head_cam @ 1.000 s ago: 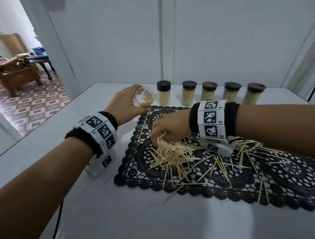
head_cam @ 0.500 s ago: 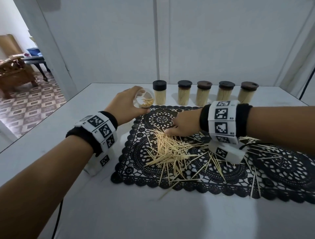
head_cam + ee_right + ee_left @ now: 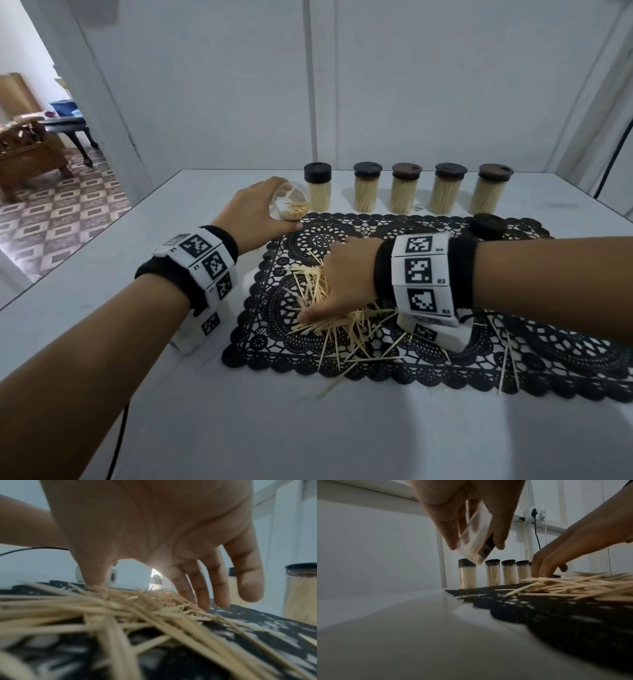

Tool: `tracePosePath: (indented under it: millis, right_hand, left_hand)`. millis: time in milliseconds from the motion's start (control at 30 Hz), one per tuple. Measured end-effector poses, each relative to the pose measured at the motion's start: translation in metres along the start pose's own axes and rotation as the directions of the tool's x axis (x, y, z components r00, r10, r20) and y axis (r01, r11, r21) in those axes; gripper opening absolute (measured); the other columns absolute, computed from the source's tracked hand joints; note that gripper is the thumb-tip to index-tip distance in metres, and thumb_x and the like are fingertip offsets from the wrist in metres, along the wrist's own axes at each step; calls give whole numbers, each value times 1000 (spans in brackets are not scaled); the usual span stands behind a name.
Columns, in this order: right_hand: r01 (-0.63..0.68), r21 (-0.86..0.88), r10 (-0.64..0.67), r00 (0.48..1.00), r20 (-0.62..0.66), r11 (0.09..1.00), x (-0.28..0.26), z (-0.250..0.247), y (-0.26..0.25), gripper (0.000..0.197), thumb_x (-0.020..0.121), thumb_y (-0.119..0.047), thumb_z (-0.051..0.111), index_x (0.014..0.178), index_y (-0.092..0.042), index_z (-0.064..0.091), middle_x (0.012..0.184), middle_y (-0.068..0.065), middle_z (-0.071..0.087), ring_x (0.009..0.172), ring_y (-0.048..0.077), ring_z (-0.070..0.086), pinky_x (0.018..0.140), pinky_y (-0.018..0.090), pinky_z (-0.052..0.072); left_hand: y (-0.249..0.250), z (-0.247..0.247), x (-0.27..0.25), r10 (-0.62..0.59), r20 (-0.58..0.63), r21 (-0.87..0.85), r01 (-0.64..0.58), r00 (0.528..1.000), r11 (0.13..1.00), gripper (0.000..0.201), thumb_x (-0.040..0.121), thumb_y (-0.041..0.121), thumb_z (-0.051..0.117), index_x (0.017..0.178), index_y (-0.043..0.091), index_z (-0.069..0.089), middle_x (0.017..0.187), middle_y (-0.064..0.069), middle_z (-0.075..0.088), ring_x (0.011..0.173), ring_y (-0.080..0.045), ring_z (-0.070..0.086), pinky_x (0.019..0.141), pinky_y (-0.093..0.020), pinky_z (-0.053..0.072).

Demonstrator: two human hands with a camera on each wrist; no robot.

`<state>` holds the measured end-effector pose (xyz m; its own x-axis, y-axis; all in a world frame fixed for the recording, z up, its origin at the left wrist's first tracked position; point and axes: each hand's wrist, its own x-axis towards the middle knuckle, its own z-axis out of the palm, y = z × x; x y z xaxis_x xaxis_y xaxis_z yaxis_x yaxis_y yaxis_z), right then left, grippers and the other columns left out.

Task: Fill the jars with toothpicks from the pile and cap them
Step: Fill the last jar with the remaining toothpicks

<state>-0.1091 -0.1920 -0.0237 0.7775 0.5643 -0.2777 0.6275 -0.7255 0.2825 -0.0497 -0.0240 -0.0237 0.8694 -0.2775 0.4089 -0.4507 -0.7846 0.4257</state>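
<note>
My left hand (image 3: 255,214) grips a clear open jar (image 3: 291,205), tilted with its mouth toward me and a few toothpicks inside; in the left wrist view the jar (image 3: 475,539) hangs above the table in my left hand (image 3: 471,513). My right hand (image 3: 337,284) lies spread over the toothpick pile (image 3: 334,317) on the black lace mat (image 3: 445,356). In the right wrist view its fingers (image 3: 200,588) stand straight with their tips on the mat, thumb on the toothpick pile (image 3: 120,608). A loose black cap (image 3: 488,226) sits on the mat behind my right wrist.
Several capped, full jars (image 3: 404,192) stand in a row at the back of the white table (image 3: 342,428), also visible as capped jars (image 3: 493,574) in the left wrist view. Stray toothpicks (image 3: 503,363) lie on the mat's right part. A doorway opens at far left.
My right hand has spread and dropped lower over the pile, toward me. The left hand with the jar has stayed in place.
</note>
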Motion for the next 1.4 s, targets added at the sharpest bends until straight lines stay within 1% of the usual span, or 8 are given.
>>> tracePosePath:
  millis: [67,267,500,600,767,1033,1233,1400]
  right_hand:
    - [-4,40,3,1000,28,999,2,-2,0,67,82,-74,33,57,-14,51,58,-2,51,50,10,46,46,21,33]
    - [-26,102,24,1000,19,994,5,3,10,64,85,-65,42,93,-6,65,81,1,62,70,15,56,55,23,41]
    - [-39,22,35,988,153,999,-11,-1,16,98,68,-87,19,124,-14,55,138,10,38,121,30,42,96,45,42]
    - [6,-18,-2,968,252,1000,-17,-4,15,107,64,-89,29,136,-11,42,147,8,27,130,31,34,103,54,35]
    - [7,-7,-5,980,199,1000,-16,0,10,98,70,-82,40,136,-10,37,138,9,35,123,28,39,99,50,41]
    - [-91,80,88,996,34,993,-14,6,0,59,82,-65,44,109,-14,59,118,4,49,111,21,41,99,48,35]
    - [-78,2,78,997,-19,997,-15,-4,-1,41,87,-57,46,88,-18,57,85,-6,48,96,16,32,97,46,31]
    - [-24,52,26,999,-28,998,-13,-9,0,28,89,-43,53,81,-16,55,69,-6,48,82,15,49,80,32,45]
  left_hand:
    - [0,0,0,0,6,11,0,1000,1000,60,74,29,77,125,11,51,122,-5,59,104,-11,48,91,-25,40]
    - [1,2,1,-2,14,11,2,1000,1000,60,74,28,77,125,11,51,121,-6,59,105,-14,49,92,-27,41]
    - [0,0,1,-14,12,8,14,1000,1000,61,73,30,78,125,13,51,121,-3,59,101,-9,47,89,-24,38]
    - [0,-1,0,-23,20,11,23,1000,1000,62,74,30,77,126,13,50,122,-3,59,107,-14,51,91,-25,40]
    - [-1,-2,0,-34,22,9,34,999,999,61,74,31,77,126,13,50,122,-3,59,111,-18,52,94,-29,41]
    - [1,-2,-1,-41,18,1,41,999,999,59,75,28,77,126,13,50,122,-2,59,110,-16,51,92,-25,39]
    - [2,-1,-1,-38,41,-7,38,998,999,60,74,28,77,126,13,50,122,-3,58,113,-19,52,97,-32,43]
    - [3,-1,-1,-31,44,9,30,999,999,60,75,28,77,126,12,50,123,-4,58,110,-17,50,93,-27,41]
